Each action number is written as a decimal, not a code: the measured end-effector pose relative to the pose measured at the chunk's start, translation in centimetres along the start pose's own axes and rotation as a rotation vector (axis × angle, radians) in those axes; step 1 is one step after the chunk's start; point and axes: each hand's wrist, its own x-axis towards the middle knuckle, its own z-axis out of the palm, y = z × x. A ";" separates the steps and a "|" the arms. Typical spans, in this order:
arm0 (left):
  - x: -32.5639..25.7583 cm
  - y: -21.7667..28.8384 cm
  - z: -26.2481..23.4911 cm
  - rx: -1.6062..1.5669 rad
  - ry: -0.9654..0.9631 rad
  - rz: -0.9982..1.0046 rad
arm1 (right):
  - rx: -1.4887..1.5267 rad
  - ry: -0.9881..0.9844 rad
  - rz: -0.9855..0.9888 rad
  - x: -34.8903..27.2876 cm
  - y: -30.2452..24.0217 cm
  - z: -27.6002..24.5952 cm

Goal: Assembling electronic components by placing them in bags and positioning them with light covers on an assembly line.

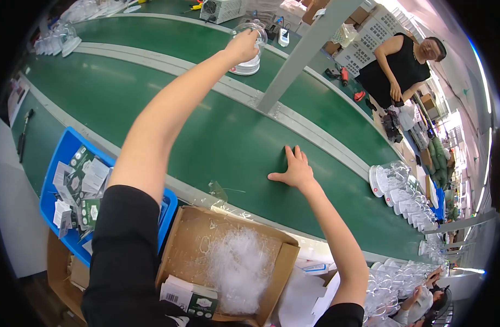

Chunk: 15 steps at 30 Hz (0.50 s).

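Observation:
My left arm reaches across to the far belt. There my left hand (pixel 242 47) is closed on a clear dome with a round white base (pixel 248 67), gripping it from above; part of the dome is hidden behind the fingers. On the near green belt (pixel 223 141), my right hand (pixel 297 170) lies with its fingers spread and holds nothing. Several more clear domes with white bases (pixel 394 185) lie in a slanting row at the right.
A blue bin (pixel 58 155) of cards and small packets stands at the left. Next to it, a cardboard box (pixel 183 240) holds white stringy filling (pixel 242 267). A grey post (pixel 304 57) rises between the belts. Beyond them, a person (pixel 394 68) stands at a cluttered bench.

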 end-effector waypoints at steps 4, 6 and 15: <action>-8.3 1.6 -3.4 -0.172 -0.005 0.120 | 0.009 0.013 -0.036 0.2 -1.4 -0.2; -14.5 7.4 -6.9 -0.395 -0.225 0.094 | 0.016 0.010 -0.014 0.4 -0.6 0.5; -30.6 17.4 -25.6 -0.252 -0.609 0.384 | 0.584 0.451 -0.420 -2.5 0.2 0.3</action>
